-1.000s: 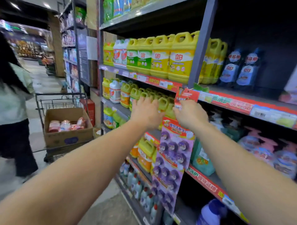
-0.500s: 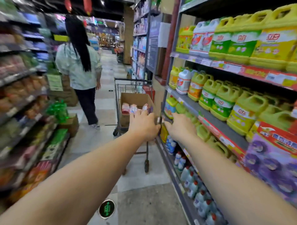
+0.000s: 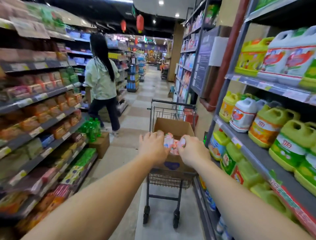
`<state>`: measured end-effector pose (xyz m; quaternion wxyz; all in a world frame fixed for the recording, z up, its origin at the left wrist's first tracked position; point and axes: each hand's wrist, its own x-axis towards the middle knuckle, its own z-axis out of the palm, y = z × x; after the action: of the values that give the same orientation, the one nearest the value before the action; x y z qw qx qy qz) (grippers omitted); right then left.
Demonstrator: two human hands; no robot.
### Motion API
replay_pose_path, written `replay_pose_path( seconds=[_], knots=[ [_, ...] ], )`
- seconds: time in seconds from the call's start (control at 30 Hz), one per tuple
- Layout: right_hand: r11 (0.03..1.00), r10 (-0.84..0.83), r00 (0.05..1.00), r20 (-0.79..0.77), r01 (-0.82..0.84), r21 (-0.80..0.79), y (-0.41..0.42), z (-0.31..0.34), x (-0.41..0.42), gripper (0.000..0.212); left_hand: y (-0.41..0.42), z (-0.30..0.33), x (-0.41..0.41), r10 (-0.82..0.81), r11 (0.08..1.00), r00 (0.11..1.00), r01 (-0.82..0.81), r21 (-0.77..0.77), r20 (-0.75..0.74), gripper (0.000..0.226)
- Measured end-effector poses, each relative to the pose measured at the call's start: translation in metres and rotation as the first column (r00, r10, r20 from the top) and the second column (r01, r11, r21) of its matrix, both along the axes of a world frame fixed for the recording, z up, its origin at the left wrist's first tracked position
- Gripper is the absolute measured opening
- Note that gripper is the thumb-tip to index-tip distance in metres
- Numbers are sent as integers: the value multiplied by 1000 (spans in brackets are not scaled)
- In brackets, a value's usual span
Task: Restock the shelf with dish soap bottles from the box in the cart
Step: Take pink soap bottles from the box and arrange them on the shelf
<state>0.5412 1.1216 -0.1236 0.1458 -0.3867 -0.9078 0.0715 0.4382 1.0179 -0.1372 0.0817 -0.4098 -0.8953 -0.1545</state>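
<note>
Cardboard box point(image 3: 172, 127) in the cart point(image 3: 168, 179) is reached into; pink-capped bottles point(image 3: 169, 143), upright, are gripped by left hand point(image 3: 152, 147) and right hand point(image 3: 192, 150).

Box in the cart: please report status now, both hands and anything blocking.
Left hand and right hand over the cardboard box, on the pink-topped bottles; grip unclear. Box sits in the cart. Person farther down aisle, not blocking.

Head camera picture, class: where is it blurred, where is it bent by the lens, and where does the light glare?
Head view: motion blur smears the left shelves and the jugs at right; the wide lens bows the right shelf posts and stretches both forearms; ceiling lamps glare white; the box and both hands, left and right, are sharpest.
</note>
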Motion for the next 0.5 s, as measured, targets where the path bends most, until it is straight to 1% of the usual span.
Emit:
replay_pose_path(
  seconds=[0.07,0.2,0.27,0.4,0.5],
  knots=[
    [1000,16,1000,4,-16,-26,25,-5,-28,40,20,-6,-25,29,999,999,-29,-13,27,62],
    [995,84,996,26,-83,-58,65,-20,-83,56,59,-17,-82,67,998,996,-66,-25,53,57],
    [994,86,996,36,-83,-75,92,-29,-111,55,87,-25,-113,61,998,995,-58,-39,84,56],
    [995,1,999,53,5,-96,155,-50,-160,52,146,-49,-177,25,999,995,-20,-46,92,57],
    [984,-71,994,85,84,-158,195,-70,-189,58,187,-66,-222,-15,997,994,22,-70,105,60]
  ],
)
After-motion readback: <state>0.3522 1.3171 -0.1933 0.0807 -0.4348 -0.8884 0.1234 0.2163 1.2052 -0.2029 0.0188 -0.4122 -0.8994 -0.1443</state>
